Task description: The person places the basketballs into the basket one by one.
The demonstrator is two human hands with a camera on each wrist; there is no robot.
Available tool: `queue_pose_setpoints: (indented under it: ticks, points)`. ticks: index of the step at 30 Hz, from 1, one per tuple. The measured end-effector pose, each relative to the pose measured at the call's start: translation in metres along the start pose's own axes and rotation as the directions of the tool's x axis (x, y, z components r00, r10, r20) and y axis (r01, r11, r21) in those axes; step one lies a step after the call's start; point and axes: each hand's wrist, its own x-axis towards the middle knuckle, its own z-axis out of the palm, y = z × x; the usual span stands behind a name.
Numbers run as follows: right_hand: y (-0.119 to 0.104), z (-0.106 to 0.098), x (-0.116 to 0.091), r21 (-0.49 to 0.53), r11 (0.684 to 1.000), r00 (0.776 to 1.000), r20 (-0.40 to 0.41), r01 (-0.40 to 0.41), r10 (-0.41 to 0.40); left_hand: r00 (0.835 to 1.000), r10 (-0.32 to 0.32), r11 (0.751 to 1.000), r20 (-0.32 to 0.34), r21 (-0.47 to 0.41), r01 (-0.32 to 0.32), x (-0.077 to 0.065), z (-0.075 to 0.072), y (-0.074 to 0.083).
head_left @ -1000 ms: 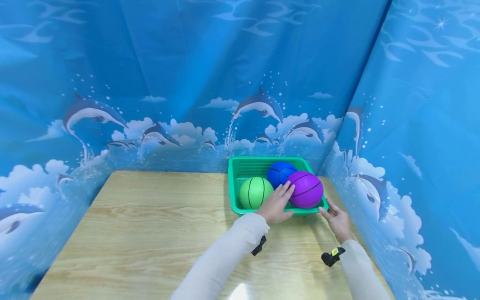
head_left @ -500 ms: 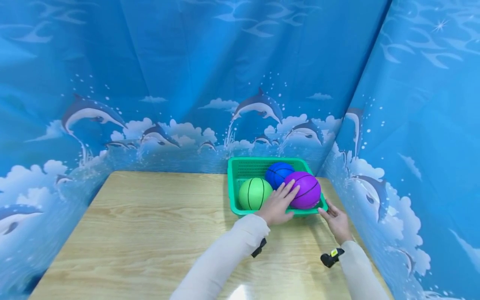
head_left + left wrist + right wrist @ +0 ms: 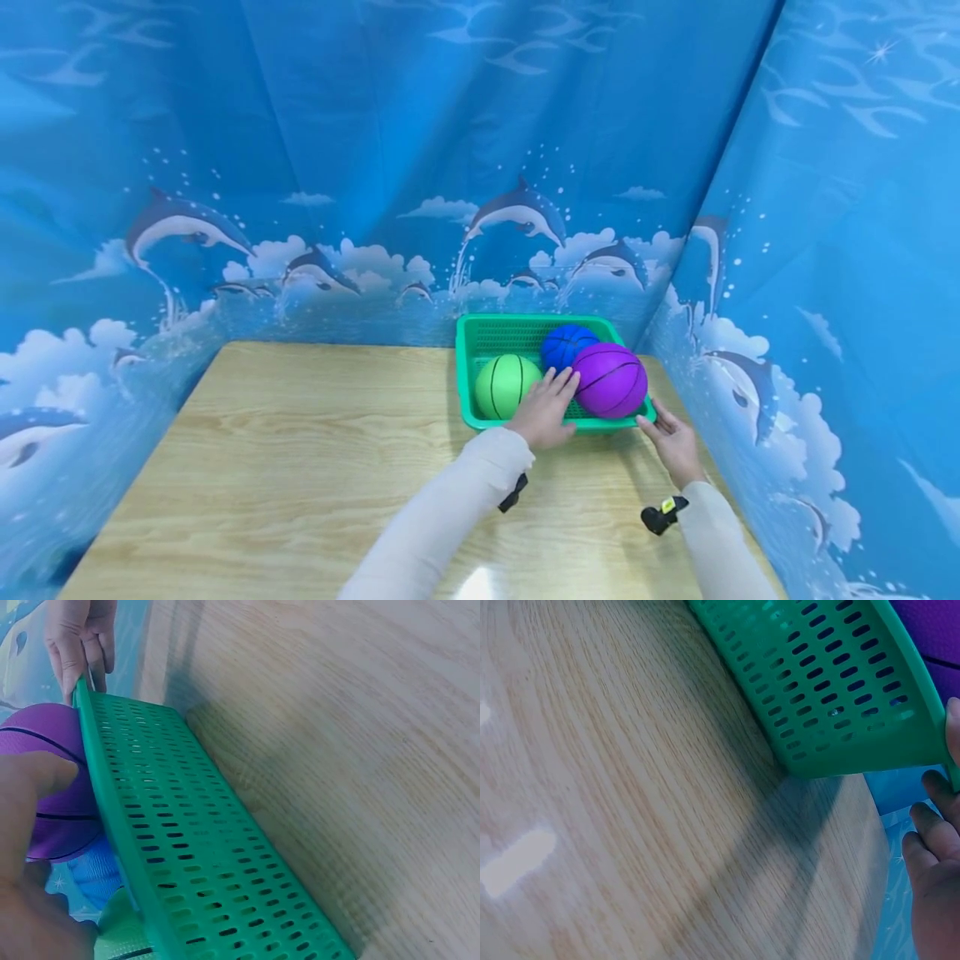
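In the head view a green plastic basket (image 3: 468, 367) with slotted walls holds a light green ball (image 3: 502, 387), a blue ball (image 3: 566, 343) and a purple ball (image 3: 613, 385), each with dark basketball lines. My left hand (image 3: 542, 415) reaches over the basket's front rim with fingers extended, between the green and purple balls, fingertips right at the purple one. At the front right corner, my right hand (image 3: 677, 446) pinches the rim, thumb on top and fingers below, as the right wrist view shows. The left wrist view has the left thumb (image 3: 54, 771) in front of the purple ball.
The basket stands at the back right of a wood-grain table (image 3: 315, 450). Blue dolphin-print curtains (image 3: 360, 167) hang close behind the table and along its right side. Black wrist cameras (image 3: 663, 515) sit on both wrists.
The purple and blue balls shifted slightly left, then back right. The green ball has moved a little left. My left hand has drawn slightly left; the right hand keeps its place at the corner.
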Motion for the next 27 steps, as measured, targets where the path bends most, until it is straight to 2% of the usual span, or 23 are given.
queue_pose_setpoints:
  ticks: [4, 7, 10, 13, 16, 19, 27]
  points:
    - [0.001, -0.001, -0.002, 0.003, 1.000, 1.000, 0.017, 0.004, -0.004, 0.999, -0.052, 0.998, -0.013, 0.032, 0.053, -0.001, -0.001, 0.001]
    - [0.001, -0.002, -0.003, -0.003, 1.000, 1.000, 0.018, 0.002, -0.002, 0.998, -0.014, 0.999, -0.056, 0.029, 0.016, -0.001, -0.004, 0.004]
    - [-0.001, -0.003, -0.002, -0.014, 1.000, 1.000, 0.018, -0.007, 0.007, 0.996, 0.052, 0.996, -0.076, 0.080, -0.046, 0.003, -0.008, 0.011]
    - [-0.002, -0.002, -0.002, -0.024, 1.000, 1.000, 0.021, -0.017, 0.017, 0.993, 0.103, 0.984, -0.060, 0.152, -0.093, 0.009, -0.009, 0.018]
    - [-0.002, 0.001, -0.002, -0.025, 1.000, 1.000, 0.020, -0.016, 0.017, 0.993, 0.112, 0.981, -0.038, 0.165, -0.105, 0.011, -0.008, 0.021]
    - [-0.002, 0.003, -0.001, -0.018, 1.000, 1.000, 0.024, -0.010, 0.010, 0.994, 0.102, 0.983, -0.036, 0.160, -0.095, 0.010, -0.006, 0.017]
    - [-0.002, -0.003, -0.002, -0.044, 0.999, 1.000, 0.019, -0.003, 0.004, 0.990, 0.108, 0.986, -0.087, 0.139, -0.095, 0.000, -0.002, -0.004]
